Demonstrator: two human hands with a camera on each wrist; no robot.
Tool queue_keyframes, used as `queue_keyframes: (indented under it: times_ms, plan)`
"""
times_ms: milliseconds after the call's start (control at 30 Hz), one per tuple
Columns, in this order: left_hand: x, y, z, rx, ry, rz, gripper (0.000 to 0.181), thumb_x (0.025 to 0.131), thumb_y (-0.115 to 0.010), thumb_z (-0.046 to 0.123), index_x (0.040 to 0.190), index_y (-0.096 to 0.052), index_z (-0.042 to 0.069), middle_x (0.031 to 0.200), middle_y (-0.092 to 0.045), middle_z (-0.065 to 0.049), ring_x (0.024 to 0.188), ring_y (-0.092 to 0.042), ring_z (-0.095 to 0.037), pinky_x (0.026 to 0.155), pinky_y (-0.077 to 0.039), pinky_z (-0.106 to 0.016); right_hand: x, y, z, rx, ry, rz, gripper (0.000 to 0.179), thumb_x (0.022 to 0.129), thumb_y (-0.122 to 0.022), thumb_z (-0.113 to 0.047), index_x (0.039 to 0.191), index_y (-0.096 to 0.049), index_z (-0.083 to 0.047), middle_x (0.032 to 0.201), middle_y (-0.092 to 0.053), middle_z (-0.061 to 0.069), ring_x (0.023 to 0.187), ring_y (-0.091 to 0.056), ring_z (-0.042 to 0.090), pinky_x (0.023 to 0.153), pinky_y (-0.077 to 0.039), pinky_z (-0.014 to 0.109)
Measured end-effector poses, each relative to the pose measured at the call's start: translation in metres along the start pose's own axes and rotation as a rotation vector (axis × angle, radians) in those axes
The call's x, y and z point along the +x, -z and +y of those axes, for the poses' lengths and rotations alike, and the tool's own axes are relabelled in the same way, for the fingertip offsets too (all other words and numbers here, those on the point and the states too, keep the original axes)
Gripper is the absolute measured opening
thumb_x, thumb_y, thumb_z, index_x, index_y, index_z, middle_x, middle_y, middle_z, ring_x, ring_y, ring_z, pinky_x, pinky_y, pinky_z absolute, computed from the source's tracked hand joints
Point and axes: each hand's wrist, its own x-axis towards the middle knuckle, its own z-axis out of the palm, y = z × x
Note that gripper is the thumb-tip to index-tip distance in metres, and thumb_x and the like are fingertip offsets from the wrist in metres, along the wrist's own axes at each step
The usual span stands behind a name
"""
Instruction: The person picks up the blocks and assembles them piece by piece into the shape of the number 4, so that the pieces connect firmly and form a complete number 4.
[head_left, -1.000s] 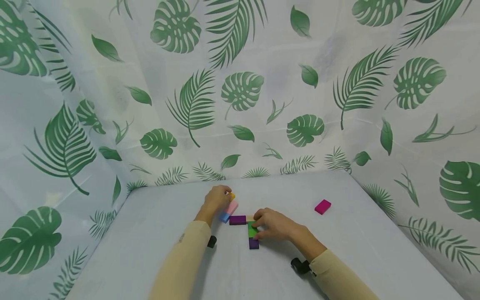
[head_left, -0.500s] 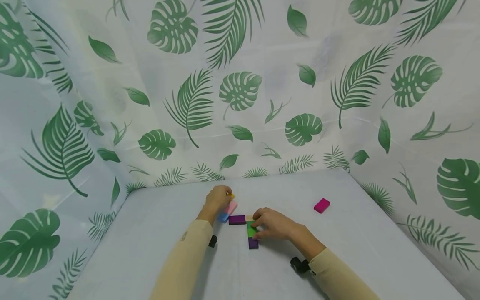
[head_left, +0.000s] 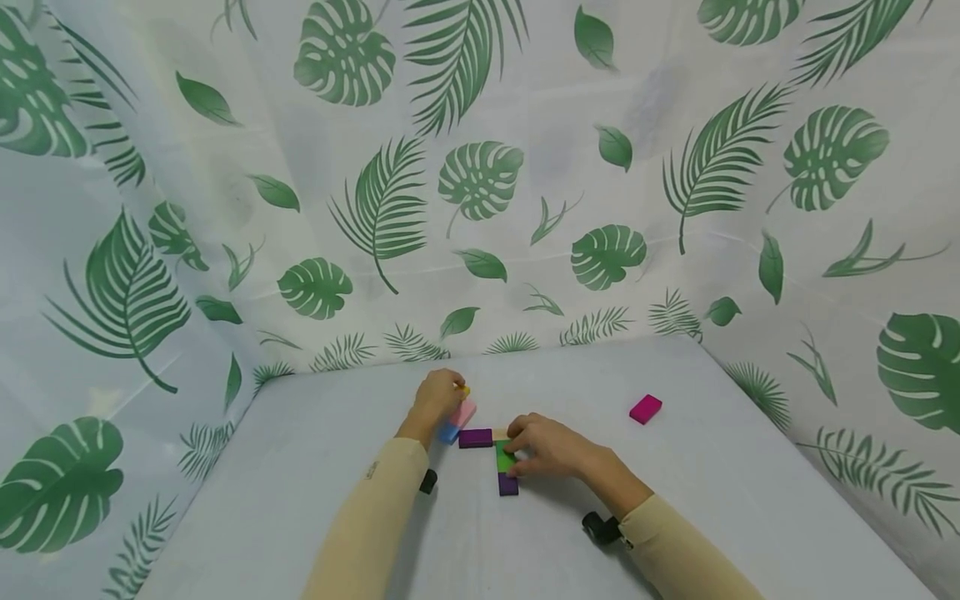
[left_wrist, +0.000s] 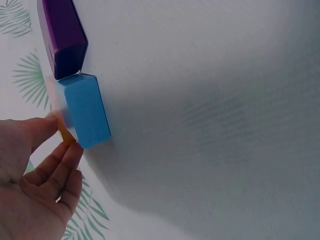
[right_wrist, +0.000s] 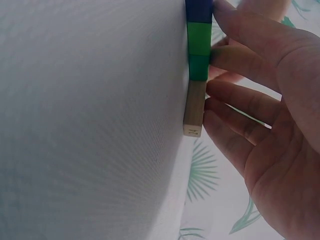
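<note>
On the white table, my left hand (head_left: 435,398) pinches a yellow block (head_left: 466,390) between thumb and fingers. Below it a pink block (head_left: 466,412) and a blue block (head_left: 448,433) form a slanted line. Beside the blue one lies a purple block (head_left: 476,438); they meet at a corner in the left wrist view. My right hand (head_left: 551,447) rests its extended fingers along a row: a plain wood block (right_wrist: 195,105), green blocks (right_wrist: 200,39) and a dark purple block (head_left: 508,485). The fingertips touch their upper faces in the right wrist view.
A magenta block (head_left: 646,409) lies alone on the table, right of both hands. Leaf-printed white cloth (head_left: 480,250) rises behind the table and at both sides. A small black camera (head_left: 600,528) is strapped at the right wrist.
Both hands stay almost in place and the blocks keep their arrangement. The left forearm has shifted very slightly to the right.
</note>
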Motion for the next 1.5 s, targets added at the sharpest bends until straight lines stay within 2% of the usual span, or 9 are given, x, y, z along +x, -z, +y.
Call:
queue_keyframes:
  times_ms: [200,467,767,1500]
  plan:
    - [0.002,-0.001,-0.001,-0.009,0.011,0.004,0.023,0.099,-0.07,0.013,0.119,-0.077,0.004,0.121,-0.075,-0.013,0.114,-0.067,-0.029,0.098,-0.055,-0.044,0.001,0.001,0.0,-0.002,-0.002,-0.003,0.044,0.09,-0.082,-0.039,0.122,-0.078,-0.01,0.132,-0.067,0.011,0.123,-0.06,0.026,0.106,-0.051,0.045]
    - [0.0,-0.001,0.0,-0.036,-0.014,0.005,0.023,0.098,-0.068,0.006,0.117,-0.077,0.001,0.118,-0.075,-0.014,0.108,-0.068,-0.029,0.089,-0.058,-0.041,0.002,0.0,-0.001,0.009,-0.016,-0.008,0.044,0.089,-0.082,-0.039,0.122,-0.078,-0.01,0.132,-0.067,0.01,0.123,-0.06,0.026,0.106,-0.051,0.045]
    - [0.0,0.0,0.003,-0.019,0.011,-0.009,0.022,0.098,-0.067,0.006,0.116,-0.078,0.002,0.12,-0.075,-0.015,0.11,-0.067,-0.03,0.095,-0.057,-0.043,0.001,0.0,-0.001,0.016,-0.025,-0.01,0.043,0.089,-0.083,-0.039,0.121,-0.079,-0.01,0.132,-0.067,0.009,0.124,-0.06,0.025,0.107,-0.051,0.045]
    - [-0.003,-0.001,0.013,-0.025,0.061,-0.026,0.023,0.099,-0.067,0.009,0.118,-0.078,0.004,0.122,-0.075,-0.013,0.111,-0.067,-0.027,0.096,-0.056,-0.042,-0.001,0.0,0.0,0.011,-0.012,-0.007,0.045,0.09,-0.082,-0.041,0.122,-0.078,-0.01,0.132,-0.067,0.01,0.123,-0.06,0.025,0.106,-0.051,0.044]
